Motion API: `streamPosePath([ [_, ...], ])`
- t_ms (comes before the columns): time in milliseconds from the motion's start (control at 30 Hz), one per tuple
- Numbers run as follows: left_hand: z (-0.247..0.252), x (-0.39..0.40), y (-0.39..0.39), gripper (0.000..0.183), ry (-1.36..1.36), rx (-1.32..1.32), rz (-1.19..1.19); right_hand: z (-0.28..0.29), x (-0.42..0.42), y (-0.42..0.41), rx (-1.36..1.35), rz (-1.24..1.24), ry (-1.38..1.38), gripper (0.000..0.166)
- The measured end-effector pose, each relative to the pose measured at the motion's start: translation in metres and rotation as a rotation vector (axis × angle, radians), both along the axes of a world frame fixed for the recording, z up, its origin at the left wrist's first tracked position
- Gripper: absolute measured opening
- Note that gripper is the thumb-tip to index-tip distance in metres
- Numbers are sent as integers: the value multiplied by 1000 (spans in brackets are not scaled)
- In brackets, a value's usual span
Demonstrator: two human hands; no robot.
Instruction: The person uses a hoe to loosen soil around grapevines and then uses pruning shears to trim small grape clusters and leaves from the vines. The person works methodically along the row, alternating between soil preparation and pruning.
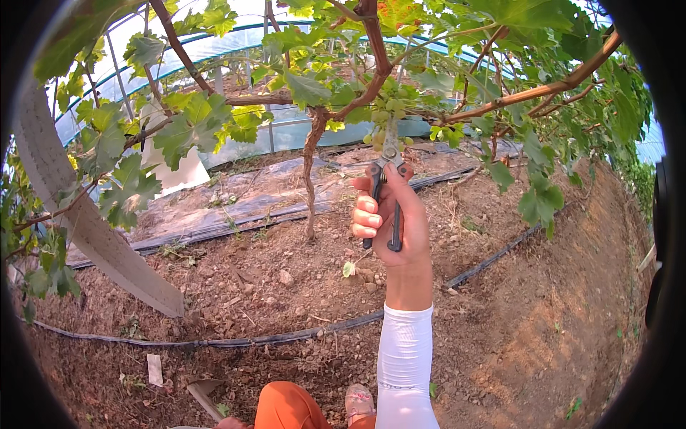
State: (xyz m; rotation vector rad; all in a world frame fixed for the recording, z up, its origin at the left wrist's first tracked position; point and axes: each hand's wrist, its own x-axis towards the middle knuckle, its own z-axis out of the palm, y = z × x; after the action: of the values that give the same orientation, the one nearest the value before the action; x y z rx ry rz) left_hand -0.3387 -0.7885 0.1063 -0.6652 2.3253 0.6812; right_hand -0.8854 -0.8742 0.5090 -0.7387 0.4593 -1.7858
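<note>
Raised in front of me, my right hand point(394, 214) grips a pair of pruning shears point(390, 153) with dark handles. The blades point up into a bunch of pale green grapes point(380, 115), in front of part of it; whether they touch the fruit or a stem I cannot tell. The bunch hangs below the woody cane of a grapevine point(370, 96). Only a sliver of my left hand point(233, 423) shows at the bottom edge, near my orange-clad knee point(289, 405). Its fingers and anything in them are hidden.
A slanting concrete post point(102, 214) stands at left. Drip hoses point(289, 337) cross the soil, with plastic mulch point(252, 206) behind the thin vine trunk point(310, 177). Leafy canes point(557, 86) spread overhead and right. A pale flat piece point(202, 397) lies near my left hand.
</note>
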Motion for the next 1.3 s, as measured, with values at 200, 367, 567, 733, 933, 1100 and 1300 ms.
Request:
streamPosePath([
  [200, -80, 32, -28, 36, 160, -94, -175, 1, -1, -2, -43, 70, -53, 45],
  [367, -83, 38, -23, 40, 39, -83, -201, -5, -5, -5, -91, 153, -92, 45],
  [567, 1, 0, -8, 42, -16, 36, 12, -2, -8, 1, -81, 20, -67, 46],
  [733, -4, -2, -13, 36, -24, -86, -191, -1, -5, 2, -29, -70, -10, 46],
  [933, -44, 13, -22, 29, 147, -256, -313, 3, 1, 5, 106, -141, 98, 48],
  [1100, -87, 35, -23, 26, 267, -417, -320, -2, 10, -7, 184, -284, 171, 47],
  [1300, -94, 35, -24, 26, 198, -348, -317, -5, 11, -7, 259, -501, 346, 45],
])
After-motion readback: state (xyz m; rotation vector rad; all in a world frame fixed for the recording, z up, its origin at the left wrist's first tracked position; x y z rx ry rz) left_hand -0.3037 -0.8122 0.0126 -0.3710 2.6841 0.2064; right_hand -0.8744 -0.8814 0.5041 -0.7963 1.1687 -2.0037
